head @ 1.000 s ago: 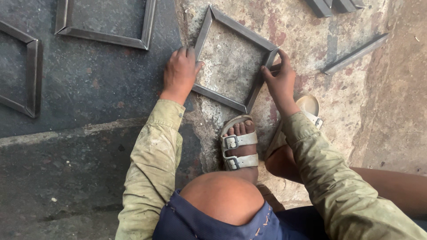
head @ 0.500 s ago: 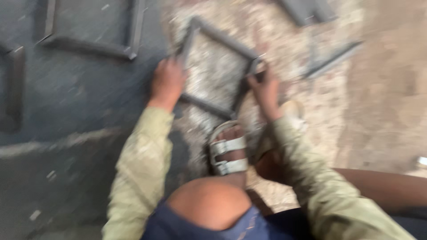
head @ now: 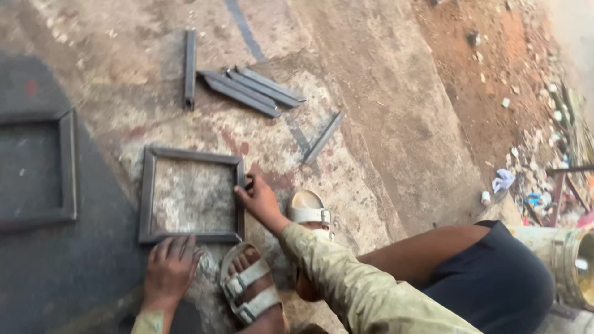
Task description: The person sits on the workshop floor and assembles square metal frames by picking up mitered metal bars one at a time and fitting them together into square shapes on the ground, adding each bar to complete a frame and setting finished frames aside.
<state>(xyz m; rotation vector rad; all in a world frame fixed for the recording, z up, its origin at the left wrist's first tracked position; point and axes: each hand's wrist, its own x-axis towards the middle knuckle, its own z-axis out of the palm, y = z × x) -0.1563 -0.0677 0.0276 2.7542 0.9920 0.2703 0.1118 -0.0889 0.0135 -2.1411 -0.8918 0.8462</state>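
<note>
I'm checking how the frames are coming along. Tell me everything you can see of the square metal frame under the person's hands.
The square metal frame is four dull grey, rusty-looking angle bars joined at mitred corners, open in the middle so the concrete floor shows through. It lies flat. The left hand presses its near bar; the right hand grips its right bar. A sandalled foot sits just below its near right corner; whether it touches is unclear.

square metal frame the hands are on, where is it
Head view, lower left: the square metal frame lies flat on the concrete floor, between left hand and right hand.
</note>
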